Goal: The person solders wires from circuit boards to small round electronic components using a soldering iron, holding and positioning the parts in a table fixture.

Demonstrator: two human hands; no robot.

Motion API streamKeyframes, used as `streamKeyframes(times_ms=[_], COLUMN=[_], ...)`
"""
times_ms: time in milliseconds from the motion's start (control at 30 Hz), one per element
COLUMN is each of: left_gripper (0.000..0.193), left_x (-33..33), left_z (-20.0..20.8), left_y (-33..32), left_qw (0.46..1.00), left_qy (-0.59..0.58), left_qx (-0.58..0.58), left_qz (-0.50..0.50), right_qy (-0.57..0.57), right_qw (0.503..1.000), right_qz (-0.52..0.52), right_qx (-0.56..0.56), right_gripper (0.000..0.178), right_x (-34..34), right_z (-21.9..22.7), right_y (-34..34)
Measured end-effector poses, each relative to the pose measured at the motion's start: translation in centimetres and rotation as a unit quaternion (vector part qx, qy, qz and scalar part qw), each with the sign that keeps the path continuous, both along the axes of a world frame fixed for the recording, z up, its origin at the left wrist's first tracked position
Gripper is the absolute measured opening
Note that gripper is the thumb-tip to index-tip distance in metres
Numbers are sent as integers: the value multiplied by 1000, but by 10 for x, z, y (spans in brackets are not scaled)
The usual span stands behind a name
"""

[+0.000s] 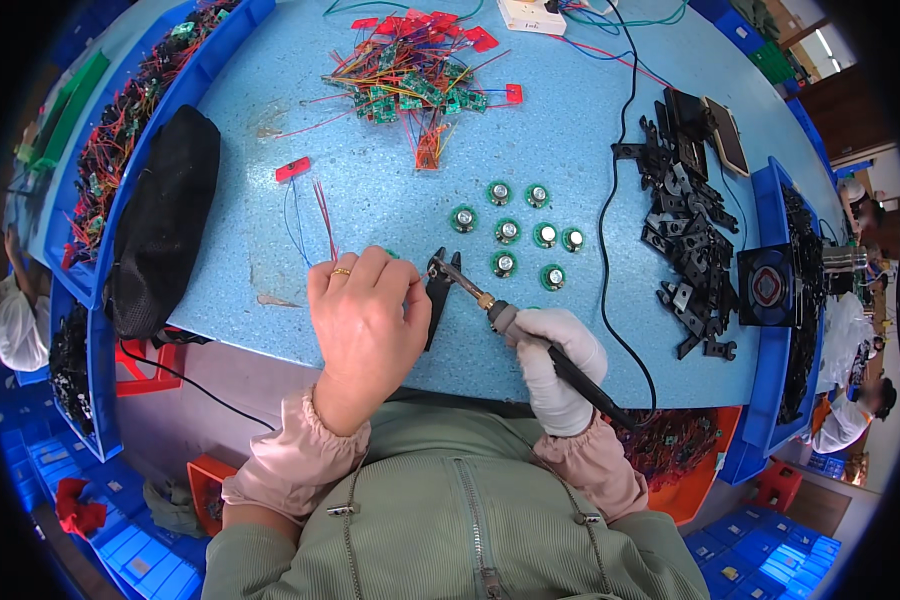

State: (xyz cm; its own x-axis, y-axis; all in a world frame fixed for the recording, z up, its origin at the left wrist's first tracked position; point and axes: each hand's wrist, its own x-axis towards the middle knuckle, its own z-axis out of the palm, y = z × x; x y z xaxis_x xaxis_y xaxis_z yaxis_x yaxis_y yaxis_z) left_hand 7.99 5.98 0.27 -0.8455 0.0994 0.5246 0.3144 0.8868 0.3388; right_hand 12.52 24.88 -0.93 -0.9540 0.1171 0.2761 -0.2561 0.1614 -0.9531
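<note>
From the black clip (437, 305) between our hands, the left hand (363, 305) was curled at nine o'clock; whether its hidden fingertips pinched something, we could not tell. Our gloved right hand (562, 372), apart at four o'clock, gripped the soldering iron (503, 318) behind its metal, probably against heat. Round green parts (507, 231) lay towards half past one; at half past two, the cord (603, 280) crossed our way to the black pile (685, 232).
</note>
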Motion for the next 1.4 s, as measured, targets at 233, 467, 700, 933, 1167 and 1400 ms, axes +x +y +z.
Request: streamKeyframes(times_ms=[233,467,700,933,1167,1400], left_gripper=[11,11,12,12,13,13], left_x=[0,0,1,2,1,3], left_z=[-1,-1,-1,-1,-2,-2], left_y=[0,0,0,0,1,-1], left_qw=[1000,1000,1000,1000,1000,1000], left_qy=[2,2,-4,-4,-9,-21], left_qx=[-2,-10,-10,-18,-15,-5], left_qz=[2,5,2,6,4,3], right_qy=[7,48,131,112,107,120], right_qw=[1000,997,967,935,938,939], right_qz=[5,48,102,136,122,107], right_qx=[-16,25,191,308,305,303], right_gripper=[25,30,44,65,73,76], right_x=[-1,-6,-24,-53,-62,-60], right_z=[1,-1,17,34,11,4], right_y=[-1,5,-3,-23,-30,-28])
